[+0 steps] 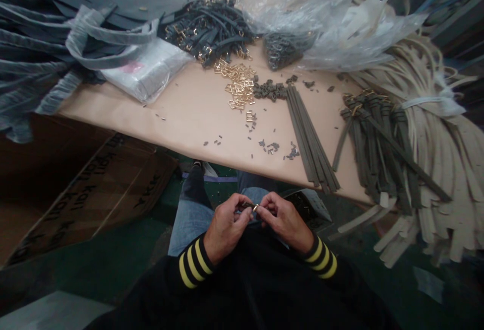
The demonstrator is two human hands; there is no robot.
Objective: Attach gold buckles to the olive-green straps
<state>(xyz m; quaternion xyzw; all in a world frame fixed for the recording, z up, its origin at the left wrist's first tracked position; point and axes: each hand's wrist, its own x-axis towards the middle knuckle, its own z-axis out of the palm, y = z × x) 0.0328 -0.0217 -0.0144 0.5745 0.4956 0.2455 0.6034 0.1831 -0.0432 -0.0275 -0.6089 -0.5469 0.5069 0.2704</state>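
My left hand and my right hand are held together over my lap, below the table edge. Their fingertips pinch a short dark strap with a small gold buckle, partly hidden by my fingers. Beyond them, on the tan paper-covered table, lie loose gold buckles, a heap of small dark loops and a bundle of olive straps. Tiny dark pieces are scattered near the table's front edge.
A pile of dark buckled straps lies at the table's far side, beside a clear plastic bag of metal rings. Grey strips hang off the left side, and cream strips spill off the right. A printed cardboard box stands at lower left.
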